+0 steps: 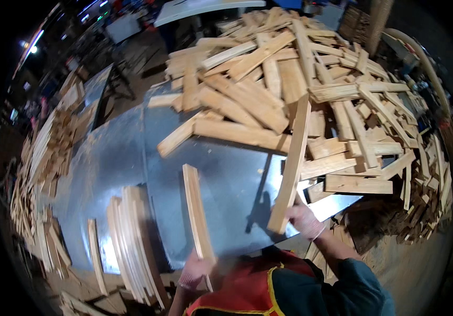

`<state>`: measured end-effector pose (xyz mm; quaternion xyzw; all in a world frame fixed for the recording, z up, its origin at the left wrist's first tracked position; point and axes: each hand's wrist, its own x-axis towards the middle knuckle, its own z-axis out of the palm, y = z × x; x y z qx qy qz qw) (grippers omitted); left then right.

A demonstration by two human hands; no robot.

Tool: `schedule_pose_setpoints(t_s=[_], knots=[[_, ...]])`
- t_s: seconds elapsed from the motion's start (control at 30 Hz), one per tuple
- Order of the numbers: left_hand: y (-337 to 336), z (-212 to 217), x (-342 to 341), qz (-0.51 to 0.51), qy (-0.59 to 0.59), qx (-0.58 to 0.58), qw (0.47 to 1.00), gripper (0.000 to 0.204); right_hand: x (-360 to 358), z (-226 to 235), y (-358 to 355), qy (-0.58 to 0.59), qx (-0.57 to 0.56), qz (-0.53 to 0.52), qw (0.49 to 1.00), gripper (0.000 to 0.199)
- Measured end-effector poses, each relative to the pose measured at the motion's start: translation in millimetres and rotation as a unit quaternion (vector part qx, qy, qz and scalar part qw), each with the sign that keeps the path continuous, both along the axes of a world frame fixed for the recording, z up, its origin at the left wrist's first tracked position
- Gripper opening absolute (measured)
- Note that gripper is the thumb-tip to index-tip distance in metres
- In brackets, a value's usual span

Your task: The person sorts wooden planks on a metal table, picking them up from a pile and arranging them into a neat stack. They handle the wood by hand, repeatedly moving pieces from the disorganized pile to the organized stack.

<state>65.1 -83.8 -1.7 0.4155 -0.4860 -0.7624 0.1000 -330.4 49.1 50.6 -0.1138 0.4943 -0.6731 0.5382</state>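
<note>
Gloved, my left hand (196, 269) is closed around the near end of a wooden strip (197, 210), which points away from me over the metal table. My right hand (304, 219), also gloved, grips a longer wooden board (294, 163) close to its lower end. That board is raised and slants up toward the wood pile, casting a shadow on the metal. My left fingers are partly blurred, and the board hides some of my right fingers.
A large heap of loose wooden pieces (258, 100) covers the far right of the metal table (221, 184). Several long strips (131, 237) stand side by side left of my left hand, with a single strip (95, 253) beyond them. More stacked wood (52, 142) lies at the far left.
</note>
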Motion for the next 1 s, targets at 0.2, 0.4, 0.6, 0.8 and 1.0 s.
schedule_pose_setpoints(t_s=[0.2,0.4,0.6,0.8,1.0], knots=[[-7,-41,91,0.087,-0.335,-0.584,0.734,0.057,119,-61,-36,-0.154,0.009,0.021,0.988,0.062],[-25,0,174,-0.002,-0.652,-0.464,0.600,0.077,199,-132,-22,0.012,0.111,0.228,0.967,0.058],[-27,21,68,-0.078,-0.434,-0.436,0.784,0.063,305,-171,-23,0.461,0.023,0.535,0.708,0.019],[-30,-17,51,0.026,-0.445,-0.459,0.768,0.035,244,-53,-99,0.243,-0.028,0.582,0.775,0.070],[-41,-6,125,-0.081,-0.690,-0.413,0.588,0.085,-87,-4,-68,0.776,0.247,-0.065,0.576,0.078]])
